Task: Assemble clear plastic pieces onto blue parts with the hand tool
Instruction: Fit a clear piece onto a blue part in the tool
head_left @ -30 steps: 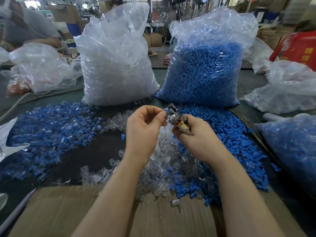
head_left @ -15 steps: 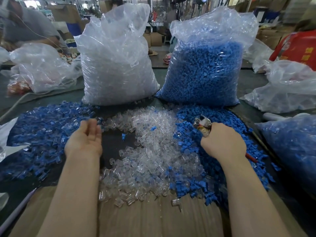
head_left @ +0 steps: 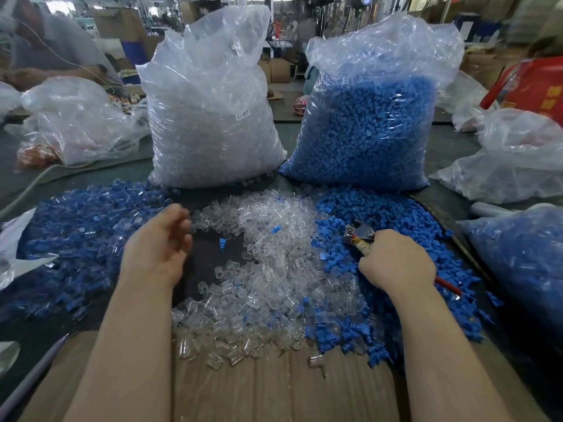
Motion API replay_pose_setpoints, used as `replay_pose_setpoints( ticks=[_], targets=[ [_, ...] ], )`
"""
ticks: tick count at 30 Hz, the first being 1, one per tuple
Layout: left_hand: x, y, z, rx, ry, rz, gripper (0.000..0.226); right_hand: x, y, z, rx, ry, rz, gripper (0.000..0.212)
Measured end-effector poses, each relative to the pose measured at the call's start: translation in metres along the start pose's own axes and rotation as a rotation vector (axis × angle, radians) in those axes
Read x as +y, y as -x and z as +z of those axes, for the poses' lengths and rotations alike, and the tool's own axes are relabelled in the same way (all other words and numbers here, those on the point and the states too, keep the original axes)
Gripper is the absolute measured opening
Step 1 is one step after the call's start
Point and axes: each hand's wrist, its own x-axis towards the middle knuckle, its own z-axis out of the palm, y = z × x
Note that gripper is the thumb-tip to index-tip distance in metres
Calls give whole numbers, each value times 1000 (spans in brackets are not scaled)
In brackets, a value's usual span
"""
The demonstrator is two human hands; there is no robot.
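In front of the tall clear plastic bag of transparent pieces, a loose heap of clear plastic caps lies between two spreads. Left of the heap sits the mixed blue-and-clear pile, seemingly finished assemblies; right of it, bare blue plastic parts. The left hand hovers relaxed, grasping nothing, blurred at the fingertips. The right hand grips the metal, red-handled hand tool over the blue parts. Judging by the full bags, most work remains.

Two bags behind loose pieces, cardboard in front
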Motion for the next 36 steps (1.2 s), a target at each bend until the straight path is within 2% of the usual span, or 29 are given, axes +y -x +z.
replay_pose_setpoints(
  ticks=[2,5,8,11,16,26,32,36],
  targets=[
    [-5,8,15,-118,-394,87,2,1,-1,2,16,-5,-6,18],
    [-19,21,30,-341,-814,155,9,2,-2,2,35,-23,-33,17],
    [-30,28,39,-425,-1087,167,17,2,-4,3,33,-47,-66,17],
    [-37,27,43,-424,-1266,235,21,1,-4,3,33,-43,-63,16],
    [-35,28,46,-400,-1377,289,18,1,-4,2,15,-22,-55,20],
    [-35,32,49,-369,-1445,398,20,0,-2,3,23,-108,-88,18],
    [-40,35,52,-421,-1450,384,27,0,-6,0,182,-125,-114,15],
    [-41,35,53,-366,-1429,428,20,-4,-6,3,234,-211,-169,20]
  ],
)
